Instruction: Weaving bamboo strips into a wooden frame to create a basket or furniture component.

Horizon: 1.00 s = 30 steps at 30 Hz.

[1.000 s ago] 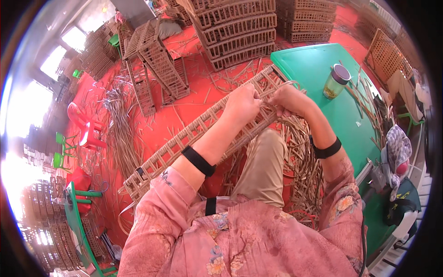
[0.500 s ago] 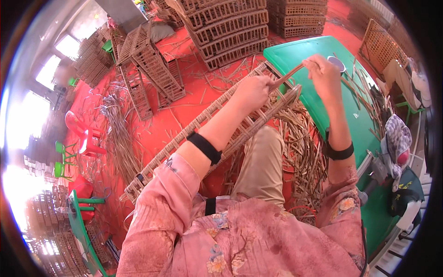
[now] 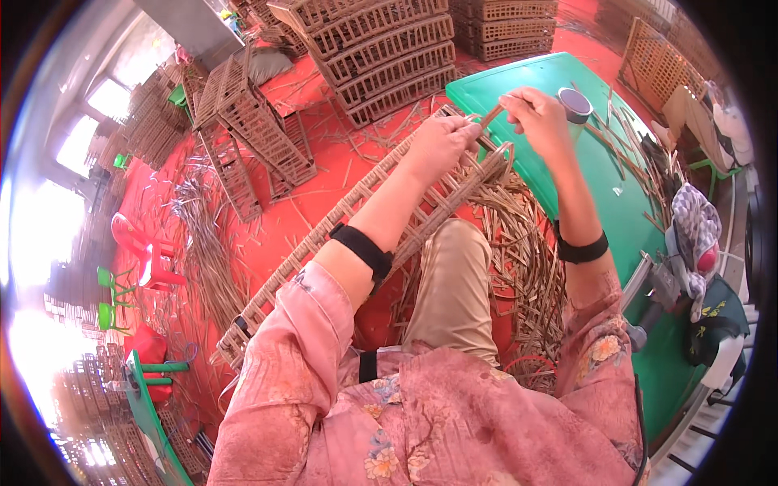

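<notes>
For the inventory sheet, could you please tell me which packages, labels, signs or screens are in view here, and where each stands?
None can be made out: no package, label, sign or screen.
Closest thing: a round grey tape roll lying on the green table, beside the right hand.

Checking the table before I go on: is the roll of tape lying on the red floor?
No, the roll of tape sits on the green table, beside the right hand.

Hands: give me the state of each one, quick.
Left hand: closed on the top end of the woven frame.
Right hand: fingers pinched shut on a thin strip.
</notes>
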Available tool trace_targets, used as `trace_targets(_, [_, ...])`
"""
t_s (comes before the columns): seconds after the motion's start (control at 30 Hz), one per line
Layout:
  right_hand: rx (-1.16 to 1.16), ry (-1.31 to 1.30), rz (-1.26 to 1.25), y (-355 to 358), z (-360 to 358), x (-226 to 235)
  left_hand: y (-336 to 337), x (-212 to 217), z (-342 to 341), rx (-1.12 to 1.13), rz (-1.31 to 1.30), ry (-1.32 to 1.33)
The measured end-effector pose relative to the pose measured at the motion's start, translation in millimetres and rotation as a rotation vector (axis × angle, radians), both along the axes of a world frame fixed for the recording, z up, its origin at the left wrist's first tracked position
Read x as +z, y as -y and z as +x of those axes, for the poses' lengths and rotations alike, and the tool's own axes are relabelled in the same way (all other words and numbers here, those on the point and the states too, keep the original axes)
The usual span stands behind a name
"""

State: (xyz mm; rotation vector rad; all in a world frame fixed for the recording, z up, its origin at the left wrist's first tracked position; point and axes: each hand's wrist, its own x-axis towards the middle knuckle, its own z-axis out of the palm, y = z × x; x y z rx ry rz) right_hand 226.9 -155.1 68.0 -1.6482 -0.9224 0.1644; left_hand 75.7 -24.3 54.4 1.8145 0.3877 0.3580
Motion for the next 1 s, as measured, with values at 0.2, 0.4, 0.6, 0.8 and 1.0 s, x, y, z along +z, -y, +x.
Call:
trace_targets(0.2, [-0.022,0.209,-0.155,-13,11,-44,-9,-6,-4,0.182,-0.056,-0.039])
trace_targets(0.4, [-0.036,0.606,-0.307,-22,-6,-55,-8,-6,-14,0.242,0.03,-0.171])
trace_targets(0.6, [-0.101,0.714,-0.259,-25,-10,-58,-15,-25,-4,0.21,0.076,-0.172])
trace_targets(0.8, [-0.126,0.72,-0.242,-20,-7,-59,-17,-31,16,0.22,0.231,-0.295])
trace_targets(1.0, [-0.085,0.687,-0.056,-46,-18,-62,-53,-47,16,0.096,0.814,-0.28])
